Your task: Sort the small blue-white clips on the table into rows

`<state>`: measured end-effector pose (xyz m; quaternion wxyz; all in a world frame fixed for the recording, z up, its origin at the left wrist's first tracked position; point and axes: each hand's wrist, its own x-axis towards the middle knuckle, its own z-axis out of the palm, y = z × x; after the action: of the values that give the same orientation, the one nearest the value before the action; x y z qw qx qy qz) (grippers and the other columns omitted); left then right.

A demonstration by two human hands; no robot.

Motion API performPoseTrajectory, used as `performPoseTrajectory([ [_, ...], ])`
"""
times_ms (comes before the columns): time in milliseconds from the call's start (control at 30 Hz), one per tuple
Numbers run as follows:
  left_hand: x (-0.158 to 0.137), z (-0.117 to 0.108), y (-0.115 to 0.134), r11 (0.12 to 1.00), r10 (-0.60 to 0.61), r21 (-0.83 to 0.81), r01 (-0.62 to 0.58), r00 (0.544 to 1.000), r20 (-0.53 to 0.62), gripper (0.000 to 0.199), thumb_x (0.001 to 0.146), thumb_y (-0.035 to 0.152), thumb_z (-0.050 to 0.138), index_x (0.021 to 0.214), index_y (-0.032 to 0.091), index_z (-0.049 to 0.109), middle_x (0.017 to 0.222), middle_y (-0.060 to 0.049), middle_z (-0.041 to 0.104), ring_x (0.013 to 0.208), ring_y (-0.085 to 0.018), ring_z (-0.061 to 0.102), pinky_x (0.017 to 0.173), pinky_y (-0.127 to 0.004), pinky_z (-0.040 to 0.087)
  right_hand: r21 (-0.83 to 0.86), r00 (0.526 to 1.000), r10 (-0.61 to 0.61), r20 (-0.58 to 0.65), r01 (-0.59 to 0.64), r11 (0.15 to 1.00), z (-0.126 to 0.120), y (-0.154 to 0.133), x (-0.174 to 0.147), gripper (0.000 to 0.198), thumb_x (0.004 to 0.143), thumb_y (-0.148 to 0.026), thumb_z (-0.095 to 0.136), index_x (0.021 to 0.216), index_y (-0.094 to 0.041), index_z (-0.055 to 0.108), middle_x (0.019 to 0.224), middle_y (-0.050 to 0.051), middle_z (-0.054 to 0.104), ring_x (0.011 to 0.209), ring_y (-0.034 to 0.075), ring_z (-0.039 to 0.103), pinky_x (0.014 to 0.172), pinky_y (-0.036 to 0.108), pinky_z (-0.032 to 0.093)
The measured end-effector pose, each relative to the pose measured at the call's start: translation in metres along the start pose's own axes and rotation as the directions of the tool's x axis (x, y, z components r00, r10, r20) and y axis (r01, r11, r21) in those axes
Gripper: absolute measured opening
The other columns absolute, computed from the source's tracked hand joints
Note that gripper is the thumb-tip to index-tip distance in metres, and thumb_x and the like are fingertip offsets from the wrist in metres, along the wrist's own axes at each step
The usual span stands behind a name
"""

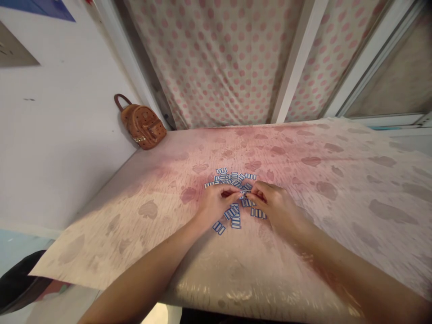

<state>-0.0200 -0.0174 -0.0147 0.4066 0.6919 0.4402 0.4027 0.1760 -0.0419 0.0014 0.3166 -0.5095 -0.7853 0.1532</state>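
Several small blue-edged white strips, joined in little groups, lie in a loose pile on the table around both hands. My left hand is pinched over the pile, thumb and forefinger together on one small blue-and-white piece. Facing it from the right, my right hand is closed too, its thumb and fingertips at the other side of that same piece. The two sets of fingertips almost meet. Most of the piece is covered by the fingers, so its exact kind cannot be made out.
A pink, leaf-patterned cloth under clear plastic covers the table. At the back left a brown mini backpack leans against the white wall. Behind the table hangs a polka-dot curtain. A dark object is on the lower left.
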Motion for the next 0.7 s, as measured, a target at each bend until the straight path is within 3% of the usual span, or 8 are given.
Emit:
performPoseTrajectory([
  [500,0.0005,0.0014,0.0002,0.996,-0.017,-0.083,0.021,0.999,0.049,0.017,0.085,0.033,0.071,0.080,0.018,0.076,0.080,-0.004,0.074,0.073,-0.017,0.065,0.065,-0.025,0.047,-0.061,0.995,-0.098,-0.007,0.097,0.993,-0.0003,-0.0007,-0.0009,0.015,0.096,-0.021,0.052,0.081,-0.023,0.055,0.075,0.004,0.064,0.067,0.020,0.061,0.058,0.030,0.041],
  [600,0.0009,0.0008,0.0024,0.986,-0.066,-0.149,0.075,0.996,0.063,0.020,0.083,0.036,0.071,0.079,0.017,0.076,0.076,-0.004,0.072,0.068,-0.016,0.064,0.063,-0.025,0.046,-0.065,0.996,-0.089,-0.025,0.087,0.994,0.0016,0.0033,-0.0005,0.003,0.093,-0.023,0.057,0.095,-0.023,0.060,0.082,0.005,0.065,0.072,0.022,0.063,0.061,0.032,0.047],
  [700,0.0014,-0.0011,0.0018,0.968,-0.127,-0.209,0.138,0.990,0.062,0.021,0.081,0.037,0.073,0.080,0.017,0.076,0.075,-0.004,0.071,0.066,-0.015,0.062,0.060,-0.024,0.046,-0.051,0.993,-0.117,0.000,0.117,0.992,0.0029,0.0078,-0.0009,0.029,0.091,-0.023,0.062,0.119,-0.023,0.057,0.109,0.011,0.064,0.089,0.026,0.066,0.074,0.039,0.055],
])
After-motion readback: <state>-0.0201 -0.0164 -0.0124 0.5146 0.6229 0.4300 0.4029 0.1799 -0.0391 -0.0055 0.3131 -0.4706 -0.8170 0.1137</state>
